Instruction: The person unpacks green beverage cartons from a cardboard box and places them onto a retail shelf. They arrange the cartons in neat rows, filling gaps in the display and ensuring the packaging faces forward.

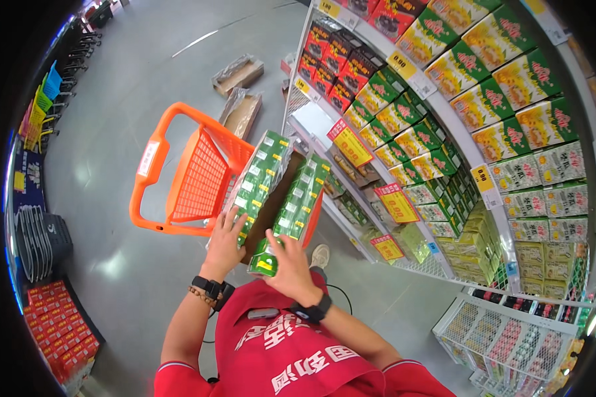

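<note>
An orange plastic shopping cart [198,173] stands before me. Across its right part rests a cardboard tray [273,203] of green drink cartons in two rows, with a brown gap between them. My left hand [224,240] lies with fingers spread on the near end of the left row [258,183]. My right hand [290,263] touches the near end of the right row [298,198], fingers partly spread around a carton there. Clear plastic film clings to parts of the tray. Whether either hand bears any weight cannot be told.
White metal shelves [447,94] of drink cartons rise at the right. Two opened cardboard trays [243,111] with film lie on the floor beyond the cart. A wire rack [501,332] stands lower right. Stacked dark baskets [39,243] and red boxes [59,322] are at the left.
</note>
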Tool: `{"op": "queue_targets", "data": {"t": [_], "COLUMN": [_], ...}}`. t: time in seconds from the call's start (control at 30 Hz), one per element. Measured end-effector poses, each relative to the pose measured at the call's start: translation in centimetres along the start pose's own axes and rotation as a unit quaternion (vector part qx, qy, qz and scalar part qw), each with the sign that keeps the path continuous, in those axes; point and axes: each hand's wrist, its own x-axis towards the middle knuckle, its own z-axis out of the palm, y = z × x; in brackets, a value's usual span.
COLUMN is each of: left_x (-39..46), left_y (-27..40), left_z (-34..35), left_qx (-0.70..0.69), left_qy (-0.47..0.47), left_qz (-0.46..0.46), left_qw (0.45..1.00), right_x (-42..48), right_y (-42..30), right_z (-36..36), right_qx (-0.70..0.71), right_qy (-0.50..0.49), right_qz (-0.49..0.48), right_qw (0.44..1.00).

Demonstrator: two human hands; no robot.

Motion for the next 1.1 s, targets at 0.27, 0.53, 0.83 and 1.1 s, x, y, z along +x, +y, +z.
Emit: {"op": "queue_targets", "data": {"t": [0.27, 0.53, 0.83, 1.1], "left_x": [-0.2, -0.4, -0.3, -0.5], "left_y": [-1.1, -0.7, -0.5, 0.0], "left_z": [1.8, 0.8, 1.2, 0.9], "left_qx": [-0.018, -0.05, -0.04, -0.029], "left_qy": [0.059, 0.018, 0.033, 0.026], "left_qz": [0.012, 0.007, 0.004, -0.025], "left_qw": [0.998, 0.999, 0.999, 0.999], "right_x": [-0.3, -1.6, -1.3, -0.1], "right_y": [-1.8, 1.5, 2.8, 11.9], "right_z": [2.5, 3.0, 5.2, -11.6], "right_qx": [-0.078, -0.126, -0.208, 0.046], "right_qy": [-0.006, -0.05, -0.074, 0.289], "right_qz": [-0.033, -0.031, -0.048, 0.042], "right_qw": [0.996, 0.99, 0.974, 0.955]}}
